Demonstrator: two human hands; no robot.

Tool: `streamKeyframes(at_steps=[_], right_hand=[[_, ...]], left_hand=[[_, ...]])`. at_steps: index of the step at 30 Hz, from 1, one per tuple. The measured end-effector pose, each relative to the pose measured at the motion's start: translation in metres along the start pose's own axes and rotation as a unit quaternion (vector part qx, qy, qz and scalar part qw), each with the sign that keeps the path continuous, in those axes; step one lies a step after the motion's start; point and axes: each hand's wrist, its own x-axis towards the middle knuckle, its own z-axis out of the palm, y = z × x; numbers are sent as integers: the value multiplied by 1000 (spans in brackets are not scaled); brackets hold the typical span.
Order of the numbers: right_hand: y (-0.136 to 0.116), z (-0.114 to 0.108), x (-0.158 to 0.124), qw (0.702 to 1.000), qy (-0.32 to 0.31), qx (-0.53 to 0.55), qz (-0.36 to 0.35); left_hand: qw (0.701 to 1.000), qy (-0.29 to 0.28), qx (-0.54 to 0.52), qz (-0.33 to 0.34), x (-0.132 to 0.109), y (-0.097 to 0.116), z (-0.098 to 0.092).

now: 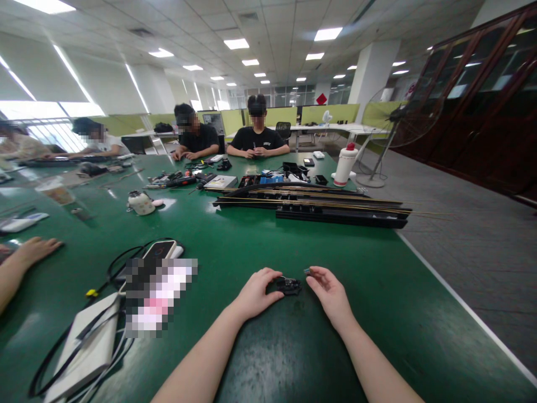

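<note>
Table (235,240), green-topped, carries all parts; its right edge runs diagonally from the far right corner toward the near side. Long black strips (339,219) lie crosswise on the far half, their right ends close to the right edge, with thin yellowish rods (423,212) over them and projecting past that edge. Person in black shirt (259,141) sits at the far edge. White bottle (345,168) with red cap stands upright near the far right corner. Flat white box (90,341), crossed by cables, lies well left of the hands; phone (158,251) is positioned beyond it, toward the far edge. Left hand (259,292): thumb and fingers clamped on the left end of the black component (289,286). Right hand (329,294): thumb and fingertips together on a small piece (307,271), whose form is too small to tell. Black component is located between the hands, inboard of the right edge; contact with the tabletop cannot be determined. Small piece is just beside the component, apart from it.
</note>
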Motion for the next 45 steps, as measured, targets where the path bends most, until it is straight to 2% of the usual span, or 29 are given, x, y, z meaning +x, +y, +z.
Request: streamKeyframes(at_steps=[29, 45], right_hand=[[0, -3, 1, 998, 50, 34, 16], [1, -4, 1, 999, 43, 16, 5]], left_hand=[[1000, -3, 1, 0, 0, 1, -2], [1000, -5, -2, -7, 0, 2, -2]])
